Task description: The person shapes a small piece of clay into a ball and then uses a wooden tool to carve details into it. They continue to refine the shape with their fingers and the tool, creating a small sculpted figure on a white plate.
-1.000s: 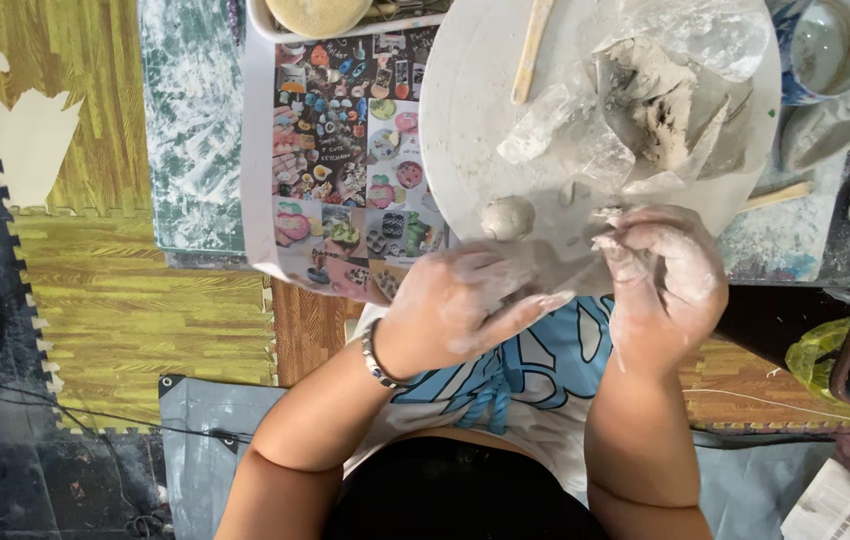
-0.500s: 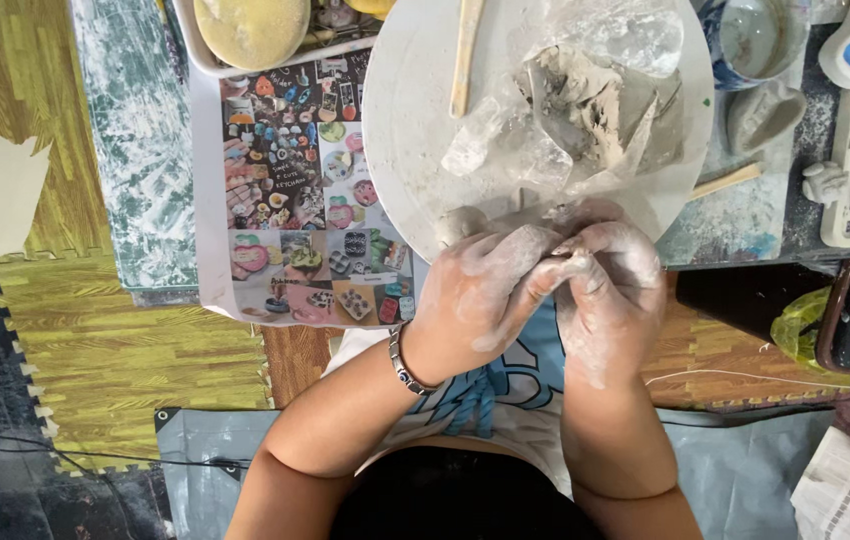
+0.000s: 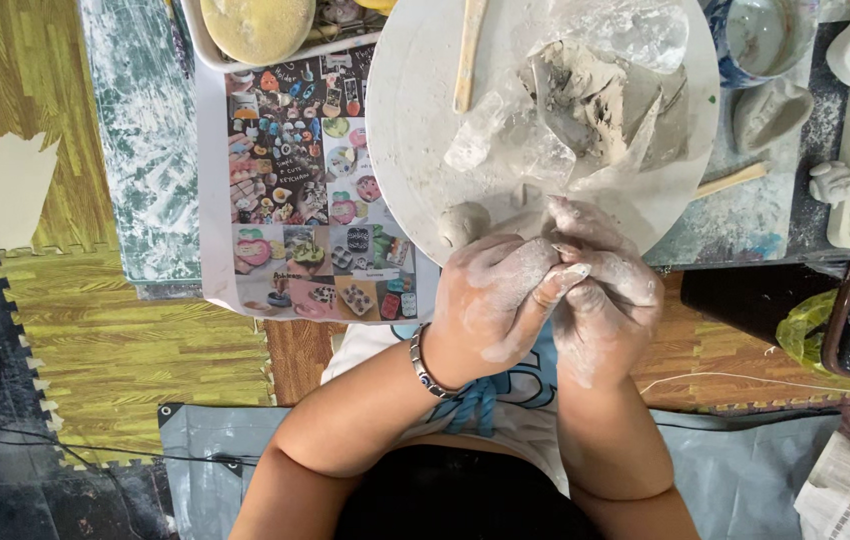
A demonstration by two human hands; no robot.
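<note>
Pressing together at centre frame, the left hand [image 3: 490,305] and right hand [image 3: 600,290], both clay-dusted, meet at the near edge of the round white board [image 3: 415,120]; their fingers are curled and interlocked, and whether they enclose clay cannot be told. A small clay ball [image 3: 463,222] sits on the board just left of the hands. A torn clay lump in clear plastic [image 3: 595,95] lies at upper centre, a wooden stick [image 3: 468,50] beside it.

Bare forearms, clay-dusted left hand [image 3: 490,305] and right hand [image 3: 600,300], metal bracelet [image 3: 423,365] on left wrist
</note>
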